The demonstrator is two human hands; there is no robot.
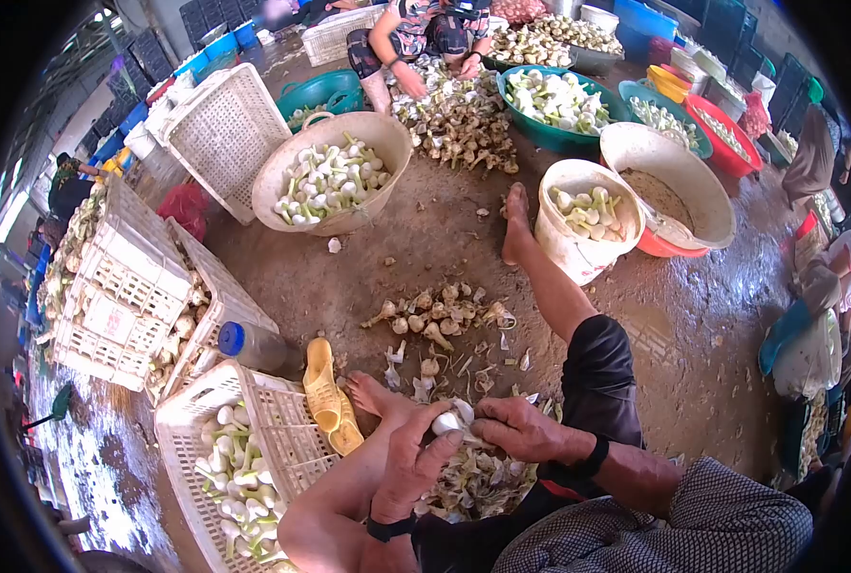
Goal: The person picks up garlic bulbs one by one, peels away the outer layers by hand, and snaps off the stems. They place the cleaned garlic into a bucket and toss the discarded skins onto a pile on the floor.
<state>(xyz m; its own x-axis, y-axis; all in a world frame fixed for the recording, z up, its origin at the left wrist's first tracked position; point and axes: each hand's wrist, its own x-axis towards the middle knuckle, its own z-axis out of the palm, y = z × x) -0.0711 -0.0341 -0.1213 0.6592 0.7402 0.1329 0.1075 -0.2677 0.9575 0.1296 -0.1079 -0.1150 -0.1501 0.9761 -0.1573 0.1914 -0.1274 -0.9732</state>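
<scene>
A white garlic bulb (456,418) is between my two hands, above my lap. My left hand (414,460) is closed around the bulb from the left, thumb towards the middle. From the right, the fingers of my right hand (521,428) pinch at the bulb, and what exactly they grip is partly hidden. Below both hands lies a heap of papery garlic peelings (483,482). In front of my feet, unpeeled garlic bulbs (440,313) are piled on the floor, with loose skins scattered around them.
At my left stands a white crate (182,449) of peeled garlic, beside yellow slippers (322,387) and a blue-lidded jar (254,346). A basin (397,158) of garlic and a white bucket (564,239) stand ahead. Another person (411,48) sits by a garlic heap.
</scene>
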